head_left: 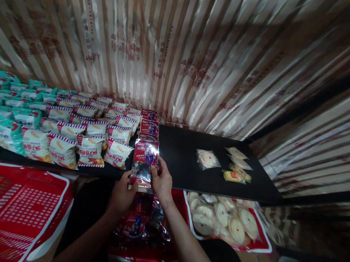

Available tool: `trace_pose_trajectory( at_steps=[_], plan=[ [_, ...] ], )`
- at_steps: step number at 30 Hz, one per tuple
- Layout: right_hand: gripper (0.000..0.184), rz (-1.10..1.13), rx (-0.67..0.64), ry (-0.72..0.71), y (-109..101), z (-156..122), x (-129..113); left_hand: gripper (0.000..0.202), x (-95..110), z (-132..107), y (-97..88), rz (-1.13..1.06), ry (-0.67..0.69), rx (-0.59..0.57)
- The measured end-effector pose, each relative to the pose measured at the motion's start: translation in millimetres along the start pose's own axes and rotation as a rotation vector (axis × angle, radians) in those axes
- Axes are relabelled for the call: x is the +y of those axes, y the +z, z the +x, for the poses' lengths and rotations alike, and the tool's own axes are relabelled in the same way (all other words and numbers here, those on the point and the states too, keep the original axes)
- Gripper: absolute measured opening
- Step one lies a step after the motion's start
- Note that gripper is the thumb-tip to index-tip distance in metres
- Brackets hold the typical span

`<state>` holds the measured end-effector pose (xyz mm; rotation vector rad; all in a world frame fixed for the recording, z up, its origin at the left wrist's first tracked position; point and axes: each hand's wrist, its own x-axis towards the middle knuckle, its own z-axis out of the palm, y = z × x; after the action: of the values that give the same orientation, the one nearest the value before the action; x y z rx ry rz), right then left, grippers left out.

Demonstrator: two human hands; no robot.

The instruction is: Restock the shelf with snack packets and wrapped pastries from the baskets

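Black tabletop (pixel 176 160), near edge: left hand (pixel 122 196) and right hand (pixel 162 180) seemingly pinch a red packet (pixel 144 155). A slack grip could drop it.

A head-worn camera faces forward, downward (sole view); left hand (pixel 122 196) and right hand (pixel 162 181) near.

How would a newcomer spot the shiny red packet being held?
Find the black table before the brown striped sheeting. Right of the cream bags with striped edges runs a column of shiny red packets. The held packet is at its near end, the only one between the left hand and right hand.
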<state>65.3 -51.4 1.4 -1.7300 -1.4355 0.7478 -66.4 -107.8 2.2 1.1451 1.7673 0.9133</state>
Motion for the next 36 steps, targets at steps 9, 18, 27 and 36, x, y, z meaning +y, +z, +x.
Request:
trace_pose_trajectory(
  at_steps=[9, 18, 27, 36],
  plan=[
    [0.038, -0.001, -0.01, -0.035, 7, 2, 6, 0.036, 6, -22, -11.3, 0.685, 0.355, 0.176],
    [0.038, 0.022, -0.002, -0.056, 6, 0, 11, 0.036, 38, 27, 20.1, 0.643, 0.758, 0.223],
    [0.036, -0.202, 0.053, -0.139, 1, -2, 5, 0.043, 11, 50, 38.5, 0.735, 0.714, 0.156],
    [0.036, -0.417, -0.213, -0.479, 15, 64, -35, 0.054, 17, 43, 38.5, 0.717, 0.709, 0.147]
  ],
)
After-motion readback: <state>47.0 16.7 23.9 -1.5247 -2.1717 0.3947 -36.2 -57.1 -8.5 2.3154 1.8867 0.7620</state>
